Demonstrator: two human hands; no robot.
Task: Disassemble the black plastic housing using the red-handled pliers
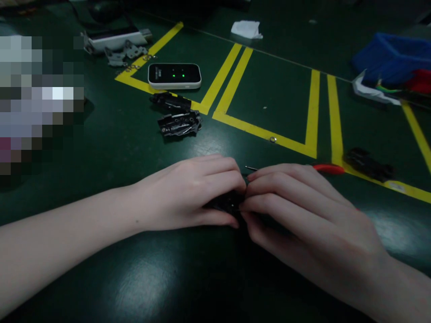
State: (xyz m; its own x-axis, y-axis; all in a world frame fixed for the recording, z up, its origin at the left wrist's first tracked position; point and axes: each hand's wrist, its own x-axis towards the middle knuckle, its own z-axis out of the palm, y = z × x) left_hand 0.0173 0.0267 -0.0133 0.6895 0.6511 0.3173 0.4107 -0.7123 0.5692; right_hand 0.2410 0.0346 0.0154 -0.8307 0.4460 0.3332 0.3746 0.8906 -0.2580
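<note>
My left hand is closed around a small black part, pressing it near the green tabletop; the fingers hide most of it. The fingertips of my right hand are pinched together at the right end of that black part. Whether they grip the part itself or some tiny piece on it cannot be made out. Just behind my right hand lies a tool with a red handle and a thin metal shaft, partly covered by the fingers.
Two black mechanical parts lie beyond my left hand, beside a white-edged device with green lights. Metal brackets are farther left. Another black part sits at right, below a blue bin. A small ring rests on yellow tape.
</note>
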